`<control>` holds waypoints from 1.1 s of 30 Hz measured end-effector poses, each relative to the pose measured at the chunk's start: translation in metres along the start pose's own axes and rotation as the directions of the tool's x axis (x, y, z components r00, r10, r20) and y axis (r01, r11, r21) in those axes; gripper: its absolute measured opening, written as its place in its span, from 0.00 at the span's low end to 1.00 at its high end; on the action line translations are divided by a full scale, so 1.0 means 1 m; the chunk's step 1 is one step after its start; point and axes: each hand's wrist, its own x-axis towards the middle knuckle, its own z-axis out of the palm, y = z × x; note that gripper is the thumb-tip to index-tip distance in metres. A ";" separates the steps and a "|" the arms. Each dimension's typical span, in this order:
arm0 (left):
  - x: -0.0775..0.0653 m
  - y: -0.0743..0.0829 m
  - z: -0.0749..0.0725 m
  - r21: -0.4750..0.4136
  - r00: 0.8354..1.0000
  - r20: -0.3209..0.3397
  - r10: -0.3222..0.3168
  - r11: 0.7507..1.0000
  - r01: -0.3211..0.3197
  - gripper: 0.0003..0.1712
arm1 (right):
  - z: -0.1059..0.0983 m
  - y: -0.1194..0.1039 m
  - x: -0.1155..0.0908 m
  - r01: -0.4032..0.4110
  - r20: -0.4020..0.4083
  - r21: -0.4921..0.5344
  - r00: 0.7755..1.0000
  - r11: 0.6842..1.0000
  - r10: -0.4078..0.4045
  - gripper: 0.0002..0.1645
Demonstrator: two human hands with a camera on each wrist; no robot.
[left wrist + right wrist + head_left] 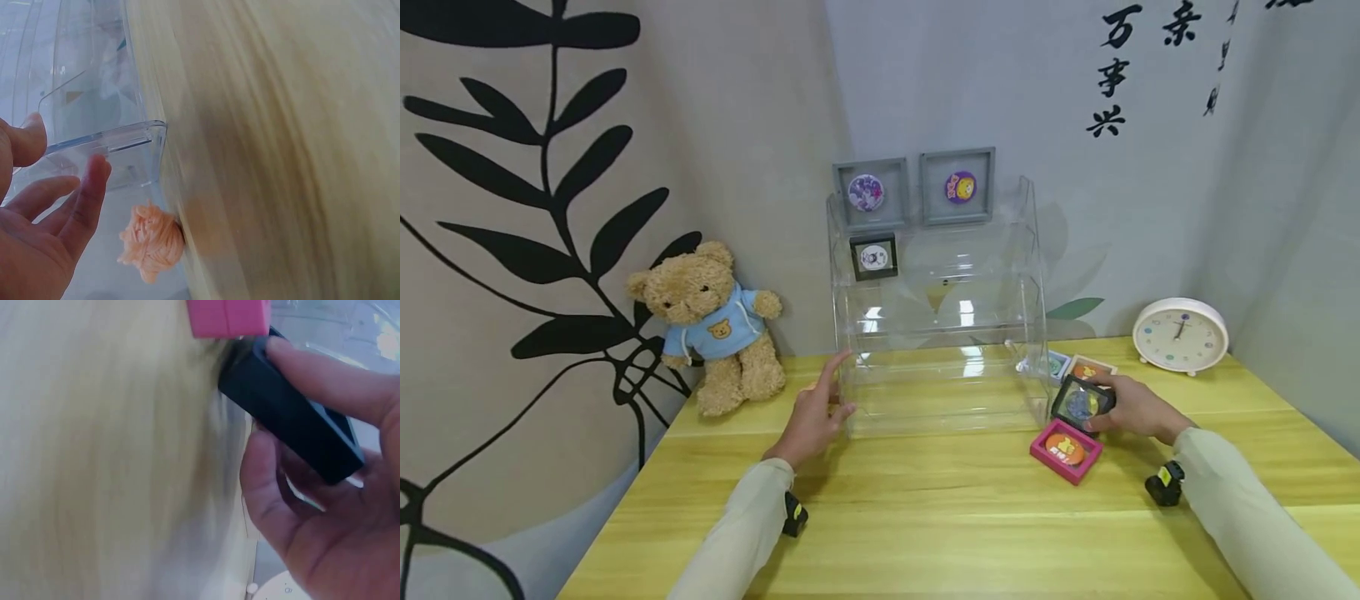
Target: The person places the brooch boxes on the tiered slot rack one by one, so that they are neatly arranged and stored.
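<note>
My left hand (811, 421) is at the left side of a clear stepped display rack (947, 421). In the left wrist view its thumb lies on one face of the rack's side panel (119, 136), with fingers on the other. My right hand (1138, 406) grips a small black frame (1083, 403) by its edges, tilted beside the rack's right end; a blue-and-yellow round piece shows in it. A pink frame (1066, 451) with an orange round piece lies just in front. Behind are a light blue frame (1057, 365) and a beige frame (1091, 367).
Two grey frames (870, 194) stand on the rack's top tier, and a small black-edged frame (874, 257) one tier below. A teddy bear (718, 329) sits left of the rack. A white clock (1180, 335) stands at the back right of the wooden table (925, 517).
</note>
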 end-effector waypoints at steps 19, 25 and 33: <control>0.000 0.002 0.000 -0.011 1.000 0.014 -0.007 1.000 0.007 0.51 | -0.016 0.010 -0.021 0.137 -0.154 0.383 0.985 0.914 -0.083 0.34; 0.001 0.001 0.000 -0.018 1.000 0.012 -0.004 1.000 0.004 0.52 | -0.030 -0.004 -0.027 0.226 -0.255 0.413 0.959 0.882 -0.127 0.31; 0.000 0.001 0.000 -0.012 1.000 -0.001 -0.004 1.000 0.004 0.52 | -0.041 -0.034 -0.027 0.391 -0.302 0.481 0.914 0.785 -0.270 0.26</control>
